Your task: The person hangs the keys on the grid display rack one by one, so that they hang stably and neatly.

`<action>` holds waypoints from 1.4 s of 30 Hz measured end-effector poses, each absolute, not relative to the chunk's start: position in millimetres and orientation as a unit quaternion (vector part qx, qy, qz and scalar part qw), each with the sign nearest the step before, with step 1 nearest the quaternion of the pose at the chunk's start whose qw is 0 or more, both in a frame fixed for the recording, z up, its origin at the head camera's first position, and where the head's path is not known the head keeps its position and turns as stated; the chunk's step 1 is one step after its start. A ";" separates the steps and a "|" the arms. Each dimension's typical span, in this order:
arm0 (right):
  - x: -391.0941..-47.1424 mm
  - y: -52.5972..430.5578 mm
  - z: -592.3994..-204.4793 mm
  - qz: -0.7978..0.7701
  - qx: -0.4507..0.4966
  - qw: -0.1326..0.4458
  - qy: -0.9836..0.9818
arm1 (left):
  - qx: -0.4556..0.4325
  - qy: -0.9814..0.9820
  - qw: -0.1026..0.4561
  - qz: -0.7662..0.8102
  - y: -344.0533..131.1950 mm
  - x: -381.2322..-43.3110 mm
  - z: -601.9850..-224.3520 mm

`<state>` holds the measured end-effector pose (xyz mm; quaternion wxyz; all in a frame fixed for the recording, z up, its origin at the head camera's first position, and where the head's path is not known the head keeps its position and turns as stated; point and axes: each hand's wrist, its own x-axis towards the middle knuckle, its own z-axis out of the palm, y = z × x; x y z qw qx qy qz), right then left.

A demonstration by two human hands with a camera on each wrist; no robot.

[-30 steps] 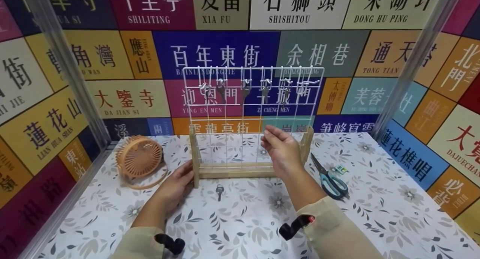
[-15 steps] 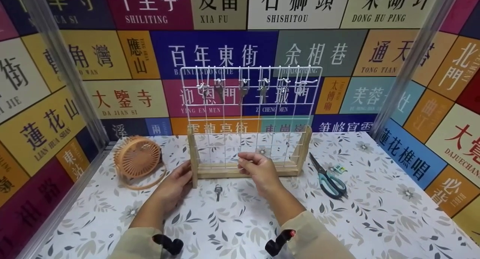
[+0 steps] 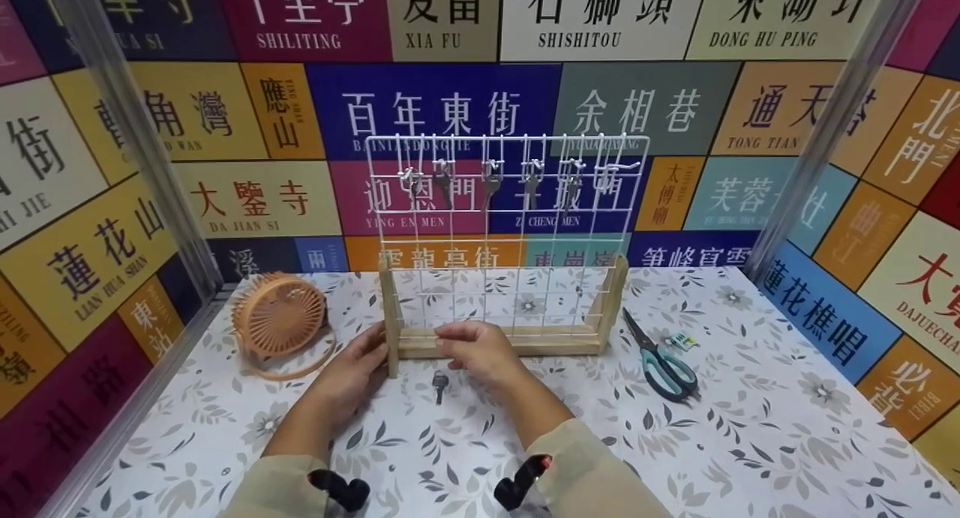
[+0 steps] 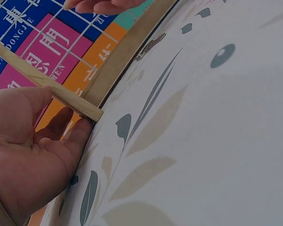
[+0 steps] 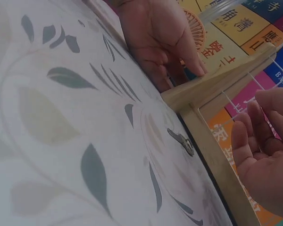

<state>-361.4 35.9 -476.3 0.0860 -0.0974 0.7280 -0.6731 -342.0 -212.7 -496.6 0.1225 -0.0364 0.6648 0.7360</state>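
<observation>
A white wire grid rack [image 3: 454, 241] stands upright in a wooden base [image 3: 510, 345]. Several metal keys [image 3: 491, 181] hang from white hooks along its upper part. One loose key [image 3: 440, 383] lies on the patterned tabletop, in front of the base; the right wrist view also shows this key [image 5: 181, 141]. My left hand [image 3: 356, 372] touches the outer side of the rack's left wooden post [image 4: 61, 92], fingertips right at its foot. My right hand [image 3: 480, 353] hovers beside and above the loose key, fingers loosely bent, nothing visible between them.
To the left stands an orange fan [image 3: 281, 319] with a loop stand. Dark scissors with blue-black handles [image 3: 667, 372] lie right of the rack, beside a small green-and-white scrap [image 3: 681, 342]. Colourful sign panels [image 3: 435, 102] line the walls behind the table.
My right hand has come down and leftward from the rack's right side to a spot near the loose key. The left hand stays at the left post.
</observation>
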 end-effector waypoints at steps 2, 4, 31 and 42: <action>-361.2 35.7 -480.3 -0.674 -0.091 0.098 0.727 | -0.042 0.664 0.125 0.736 -212.2 -341.5 -495.8; -360.0 36.9 -485.2 -0.674 -0.086 0.110 0.725 | -0.044 0.665 0.125 0.735 -212.0 -341.2 -495.0; -356.9 42.5 -501.9 -0.477 -0.218 0.133 0.841 | -0.038 0.670 0.114 0.733 -211.9 -342.1 -498.7; -356.3 40.0 -504.3 -0.452 -0.211 0.107 0.860 | -0.041 0.672 0.116 0.730 -212.4 -342.8 -498.1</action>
